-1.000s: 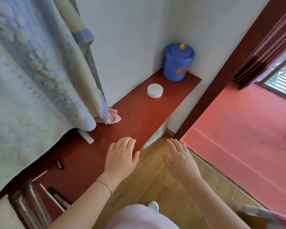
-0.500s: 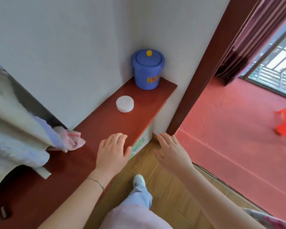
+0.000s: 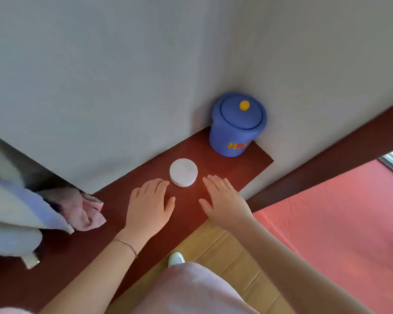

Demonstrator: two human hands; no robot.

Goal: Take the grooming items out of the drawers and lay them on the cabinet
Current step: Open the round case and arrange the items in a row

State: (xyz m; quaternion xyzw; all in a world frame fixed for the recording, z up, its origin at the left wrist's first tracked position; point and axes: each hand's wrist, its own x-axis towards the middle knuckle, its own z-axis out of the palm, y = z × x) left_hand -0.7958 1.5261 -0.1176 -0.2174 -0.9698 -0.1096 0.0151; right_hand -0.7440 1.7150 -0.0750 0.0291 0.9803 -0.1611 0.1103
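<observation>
Here, the cabinet [image 3: 114,223] had a smooth, dark red-brown wooden top, long and narrow, running along a plain grey wall into the corner. A flat round white jar [image 3: 183,172], matte lid up, sat on the top near the far end, between the wall edge and the front edge. Behind it, tight in the far corner, stood a blue lidded pot [image 3: 236,125] with a yellow knob and orange lettering, rounded and matte.

The left hand [image 3: 149,208] lay palm down over the top just left of the jar, fingers straight and close together, thumb out; the fingertips were just beside the jar, contact unclear. The right hand [image 3: 224,201] hovered palm down just right of the jar near the front edge, fingers straight and slightly spread, holding nothing. A thin bracelet [image 3: 127,244] was on the left wrist.

At the left end a crumpled pink cloth [image 3: 86,211] rested on the top by the wall edge, partly under a hanging pale blue curtain [image 3: 11,211] that covered that end. Bare top lay between cloth and hands. Below the front edge were light wood floorboards [image 3: 227,257], a white shoe [image 3: 176,259], and a textured pink floor [image 3: 327,223] to the right.
</observation>
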